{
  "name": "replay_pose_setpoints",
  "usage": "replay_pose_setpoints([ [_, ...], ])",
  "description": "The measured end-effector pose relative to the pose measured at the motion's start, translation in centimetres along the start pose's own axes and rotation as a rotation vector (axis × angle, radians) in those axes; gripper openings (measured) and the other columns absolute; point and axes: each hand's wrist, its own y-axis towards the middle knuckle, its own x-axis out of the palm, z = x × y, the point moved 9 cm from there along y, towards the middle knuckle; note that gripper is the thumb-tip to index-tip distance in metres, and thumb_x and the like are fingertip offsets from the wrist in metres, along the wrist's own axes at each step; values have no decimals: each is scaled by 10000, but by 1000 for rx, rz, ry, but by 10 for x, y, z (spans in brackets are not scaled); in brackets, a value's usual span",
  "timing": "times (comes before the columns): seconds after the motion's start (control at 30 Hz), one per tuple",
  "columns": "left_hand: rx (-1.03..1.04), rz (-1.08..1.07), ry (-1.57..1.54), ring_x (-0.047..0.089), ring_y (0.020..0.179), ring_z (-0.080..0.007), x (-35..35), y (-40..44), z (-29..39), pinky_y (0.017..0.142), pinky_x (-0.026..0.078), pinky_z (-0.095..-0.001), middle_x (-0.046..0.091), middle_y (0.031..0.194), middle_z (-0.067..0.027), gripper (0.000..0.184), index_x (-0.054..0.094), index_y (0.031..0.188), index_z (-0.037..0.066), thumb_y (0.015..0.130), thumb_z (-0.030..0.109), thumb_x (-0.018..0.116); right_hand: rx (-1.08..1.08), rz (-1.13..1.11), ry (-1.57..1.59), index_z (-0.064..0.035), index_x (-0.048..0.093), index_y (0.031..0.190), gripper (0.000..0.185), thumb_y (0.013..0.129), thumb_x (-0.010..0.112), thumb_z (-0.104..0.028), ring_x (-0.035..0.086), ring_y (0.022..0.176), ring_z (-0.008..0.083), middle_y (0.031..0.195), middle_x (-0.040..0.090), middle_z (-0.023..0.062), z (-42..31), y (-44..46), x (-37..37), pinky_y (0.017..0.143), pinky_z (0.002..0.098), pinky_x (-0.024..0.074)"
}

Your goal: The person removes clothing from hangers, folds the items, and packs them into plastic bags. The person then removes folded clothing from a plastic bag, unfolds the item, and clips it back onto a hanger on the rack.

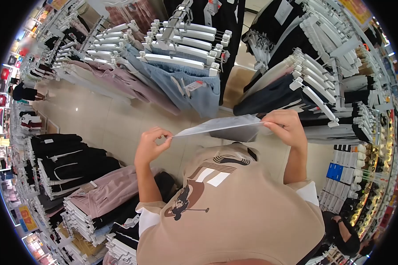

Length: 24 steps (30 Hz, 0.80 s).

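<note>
A clear plastic bag (194, 128) is stretched between my two hands, its near edge pulled almost straight. My left hand (152, 143) pinches one end of that edge between thumb and fingertips. At the other end, my right hand (286, 126) is closed on the corner, thumb toward the plastic. A dark grey area shows in or through the plastic; I cannot tell whether something lies inside. The bag hangs in front of my tan shirt (261, 198). Just beyond it hang light blue denim shorts (181, 84) with a tag, on a white hanger (174, 59).
Racks of trousers surround me: dark trousers (269, 95) ahead right, pink trousers (108, 190) at lower left. White boxes (334, 194) stand at the right. Tiled floor (93, 115) runs between racks. One person (24, 92) is far left, another (342, 234) at lower right.
</note>
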Motion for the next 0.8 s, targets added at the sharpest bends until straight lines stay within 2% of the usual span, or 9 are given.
replay_pose_setpoints([
  [0.2,371,69,192,620,728,-271,24,34,113,644,483,-355,651,786,-97,136,648,808,29,789,156,694,-4,26,58,51,677,791,73,792,660,-20,622,615,238,698,658,129,1,3,-12,558,296,466],
  [0.3,363,-98,202,561,619,-317,66,49,124,565,440,-368,563,675,-123,167,592,776,30,847,165,660,63,81,124,55,675,785,75,794,656,-18,625,628,197,709,661,123,12,1,-26,572,278,459],
  [0.47,434,-411,-122,478,520,-329,90,60,172,493,365,-384,460,583,-143,236,541,712,13,890,155,603,173,327,392,51,686,841,97,822,653,-38,629,708,142,806,690,96,80,-31,-52,655,253,480],
  [0.53,406,-509,-240,472,526,-345,99,69,185,492,364,-396,474,573,-150,242,537,715,17,885,174,608,221,406,435,44,629,1080,251,868,636,-91,619,931,157,1026,674,117,112,-49,-46,837,279,470],
  [0.6,348,-573,-367,400,501,-250,104,81,194,500,338,-353,413,565,-126,273,491,711,-3,912,162,574,191,530,422,39,574,1192,349,895,627,-135,592,1049,164,1130,649,128,127,-56,-42,925,297,440],
  [0.63,314,-586,-425,384,507,-211,107,85,196,505,332,-340,396,567,-113,286,479,709,-6,921,165,567,193,522,503,30,487,1295,436,939,577,-206,526,1185,177,1281,570,145,156,-74,-30,1007,319,384],
  [0.7,221,-647,-577,345,588,-70,111,92,198,524,309,-284,391,595,-26,328,457,703,2,962,189,529,453,874,617,11,461,1334,498,952,538,-300,525,1193,199,1308,551,131,251,-135,13,994,336,415],
  [0.73,193,-650,-653,350,603,-55,112,94,201,528,309,-270,404,613,-3,325,467,708,8,967,196,526,577,977,599,-7,448,1362,554,944,553,-354,543,1183,226,1281,574,117,271,-159,34,991,352,435],
  [0.8,140,-647,-805,359,634,-27,114,99,209,536,310,-244,430,648,45,321,487,720,20,978,208,520,936,619,645,-56,416,1410,591,947,539,-402,488,1255,238,1352,517,104,319,-198,108,1016,399,425],
])
